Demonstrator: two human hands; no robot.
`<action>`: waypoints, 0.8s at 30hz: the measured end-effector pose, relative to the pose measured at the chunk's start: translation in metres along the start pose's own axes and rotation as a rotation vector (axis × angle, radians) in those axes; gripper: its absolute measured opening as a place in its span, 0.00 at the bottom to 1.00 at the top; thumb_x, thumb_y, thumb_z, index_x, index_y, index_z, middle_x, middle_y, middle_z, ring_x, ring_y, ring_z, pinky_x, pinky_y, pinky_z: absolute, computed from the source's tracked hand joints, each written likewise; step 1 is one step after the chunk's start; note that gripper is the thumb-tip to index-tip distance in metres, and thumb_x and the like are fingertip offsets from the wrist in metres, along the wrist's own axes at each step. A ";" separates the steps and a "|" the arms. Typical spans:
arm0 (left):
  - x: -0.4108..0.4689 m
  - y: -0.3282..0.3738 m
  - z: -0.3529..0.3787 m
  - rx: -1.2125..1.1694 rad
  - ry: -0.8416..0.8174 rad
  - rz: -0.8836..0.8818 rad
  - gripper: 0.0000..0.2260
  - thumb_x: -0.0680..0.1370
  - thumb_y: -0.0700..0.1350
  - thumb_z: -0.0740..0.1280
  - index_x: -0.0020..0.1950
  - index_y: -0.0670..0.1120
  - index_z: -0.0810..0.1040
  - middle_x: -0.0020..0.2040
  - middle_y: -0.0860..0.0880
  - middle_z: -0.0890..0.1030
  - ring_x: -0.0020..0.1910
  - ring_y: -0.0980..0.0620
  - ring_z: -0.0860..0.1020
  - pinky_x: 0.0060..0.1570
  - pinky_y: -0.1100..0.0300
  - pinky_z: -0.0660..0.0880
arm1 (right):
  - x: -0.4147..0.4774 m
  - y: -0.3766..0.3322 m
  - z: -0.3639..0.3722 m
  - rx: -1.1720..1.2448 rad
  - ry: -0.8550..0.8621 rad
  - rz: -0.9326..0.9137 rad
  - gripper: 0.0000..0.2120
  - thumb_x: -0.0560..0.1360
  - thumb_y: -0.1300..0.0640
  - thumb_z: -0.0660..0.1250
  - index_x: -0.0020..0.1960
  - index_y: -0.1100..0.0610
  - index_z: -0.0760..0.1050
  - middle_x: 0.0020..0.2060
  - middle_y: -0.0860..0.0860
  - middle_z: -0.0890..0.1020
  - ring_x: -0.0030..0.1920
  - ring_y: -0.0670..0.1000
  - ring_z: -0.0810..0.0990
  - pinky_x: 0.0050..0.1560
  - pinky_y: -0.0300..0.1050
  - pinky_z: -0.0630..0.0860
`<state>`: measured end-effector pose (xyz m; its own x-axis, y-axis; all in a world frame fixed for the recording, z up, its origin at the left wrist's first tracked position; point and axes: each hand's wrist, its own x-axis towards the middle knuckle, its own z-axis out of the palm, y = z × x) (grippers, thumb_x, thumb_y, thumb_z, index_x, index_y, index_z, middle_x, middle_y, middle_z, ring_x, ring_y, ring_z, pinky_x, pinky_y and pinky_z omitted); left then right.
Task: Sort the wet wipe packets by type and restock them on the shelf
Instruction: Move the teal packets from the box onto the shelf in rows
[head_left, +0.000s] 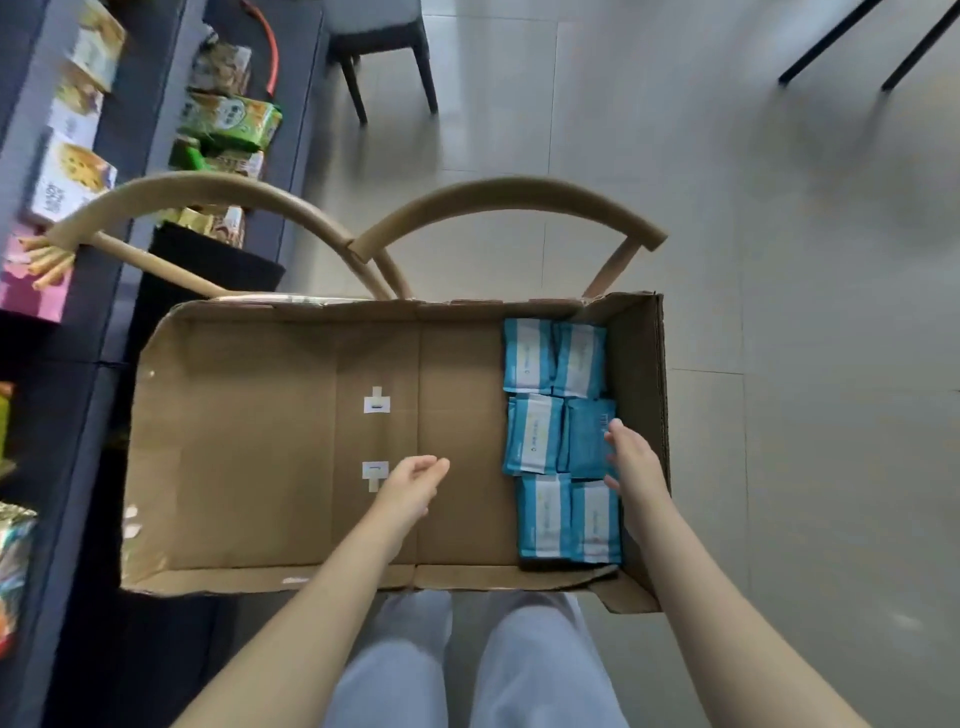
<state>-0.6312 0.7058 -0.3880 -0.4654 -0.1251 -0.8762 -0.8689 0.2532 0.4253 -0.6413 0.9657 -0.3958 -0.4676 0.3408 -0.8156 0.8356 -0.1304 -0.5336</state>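
A shallow cardboard box lies open in front of me on two wooden chairs. Several blue and white wet wipe packets lie in pairs along its right end; one packet in the middle row shows a plain blue side. My right hand reaches over the right edge of that plain packet, its straight fingers touching it. My left hand hovers over the bare box floor, fingers loosely curled, holding nothing.
A dark shelf unit on the left carries snack boxes and green packs. Curved chair backs rise behind the box. A dark chair and table legs stand on the tiled floor.
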 end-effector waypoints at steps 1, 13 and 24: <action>0.012 0.009 0.011 0.003 -0.004 -0.016 0.16 0.81 0.54 0.64 0.66 0.50 0.73 0.61 0.51 0.77 0.56 0.54 0.76 0.50 0.59 0.74 | 0.016 -0.008 -0.001 -0.014 -0.009 -0.002 0.22 0.83 0.46 0.58 0.72 0.56 0.69 0.67 0.51 0.74 0.68 0.51 0.71 0.70 0.52 0.67; 0.175 0.109 0.113 -0.030 0.024 -0.003 0.30 0.80 0.53 0.65 0.79 0.50 0.58 0.77 0.50 0.63 0.74 0.48 0.64 0.69 0.52 0.63 | 0.189 -0.039 0.030 -0.219 -0.072 0.039 0.28 0.82 0.43 0.59 0.78 0.54 0.62 0.73 0.54 0.70 0.72 0.57 0.69 0.69 0.49 0.65; 0.195 0.090 0.129 -0.049 0.176 -0.030 0.12 0.79 0.41 0.68 0.62 0.42 0.76 0.50 0.48 0.79 0.49 0.50 0.78 0.53 0.55 0.77 | 0.196 -0.017 0.046 -0.282 0.141 -0.079 0.18 0.75 0.59 0.72 0.65 0.60 0.76 0.57 0.56 0.82 0.56 0.56 0.81 0.54 0.44 0.74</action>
<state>-0.7788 0.8276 -0.5498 -0.4574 -0.2994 -0.8374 -0.8882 0.2004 0.4135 -0.7605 0.9918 -0.5563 -0.5063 0.4677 -0.7245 0.8544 0.1582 -0.4950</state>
